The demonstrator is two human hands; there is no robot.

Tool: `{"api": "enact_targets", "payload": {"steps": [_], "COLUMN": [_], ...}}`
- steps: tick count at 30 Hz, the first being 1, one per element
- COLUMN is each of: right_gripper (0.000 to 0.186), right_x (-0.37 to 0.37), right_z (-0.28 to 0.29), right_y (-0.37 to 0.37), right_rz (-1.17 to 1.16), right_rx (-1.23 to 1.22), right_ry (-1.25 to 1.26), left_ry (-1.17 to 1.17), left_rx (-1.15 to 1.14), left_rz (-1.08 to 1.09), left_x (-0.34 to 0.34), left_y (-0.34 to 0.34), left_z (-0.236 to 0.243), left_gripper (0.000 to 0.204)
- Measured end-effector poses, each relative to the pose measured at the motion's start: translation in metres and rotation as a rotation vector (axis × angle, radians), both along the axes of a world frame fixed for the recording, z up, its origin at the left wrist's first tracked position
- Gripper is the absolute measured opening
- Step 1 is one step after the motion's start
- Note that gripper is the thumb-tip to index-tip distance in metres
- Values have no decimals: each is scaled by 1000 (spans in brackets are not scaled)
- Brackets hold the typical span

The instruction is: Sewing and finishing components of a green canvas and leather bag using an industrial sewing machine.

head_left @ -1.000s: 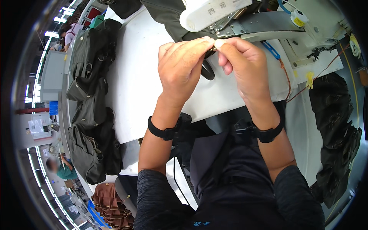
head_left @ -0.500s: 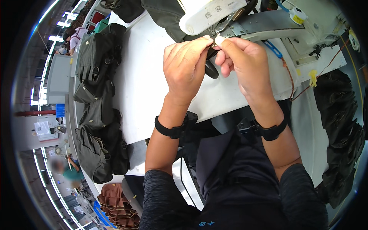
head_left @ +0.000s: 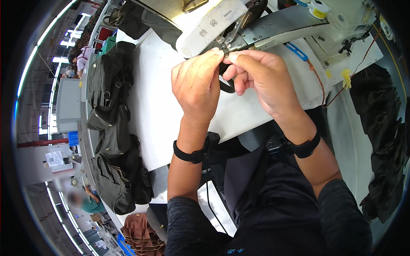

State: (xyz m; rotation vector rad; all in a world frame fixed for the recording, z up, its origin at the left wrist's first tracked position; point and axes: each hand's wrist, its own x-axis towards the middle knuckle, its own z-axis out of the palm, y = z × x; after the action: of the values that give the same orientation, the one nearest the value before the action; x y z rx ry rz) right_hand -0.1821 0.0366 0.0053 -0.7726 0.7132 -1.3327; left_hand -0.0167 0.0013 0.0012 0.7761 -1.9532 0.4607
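Both forearms rise from the lower edge, each wrist banded in black. Left hand [head_left: 197, 85] is raised with its back to the camera, fingers curled, thumb and forefinger pinched together at the tips. Right hand [head_left: 261, 77] meets it fingertip to fingertip, likewise pinched, with the remaining fingers folded under the palm.

Small yellow-labelled white tub [head_left: 319, 8] – top edge, on machine.
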Motion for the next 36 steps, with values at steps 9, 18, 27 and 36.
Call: {"api": "enact_targets", "payload": {"steps": [9, 18, 27, 36], "right_gripper": [26, 29, 24, 24], "right_x": [-1, -4, -21, -49], "right_z": [3, 3, 2, 36], "right_y": [1, -1, -6, -40], "right_rz": [31, 49, 16, -37], "right_rx": [25, 1, -91, -341], "right_ry": [-9, 26, 203, 572], "left_ry": [0, 8, 44, 32], "left_rx": [14, 9, 63, -14], "left_rz": [29, 32, 16, -32], "left_x": [1, 0, -3, 2], "left_y": [0, -2, 0, -6], "left_z": [0, 1, -1, -1], "left_gripper": [28, 25, 25, 27]}}
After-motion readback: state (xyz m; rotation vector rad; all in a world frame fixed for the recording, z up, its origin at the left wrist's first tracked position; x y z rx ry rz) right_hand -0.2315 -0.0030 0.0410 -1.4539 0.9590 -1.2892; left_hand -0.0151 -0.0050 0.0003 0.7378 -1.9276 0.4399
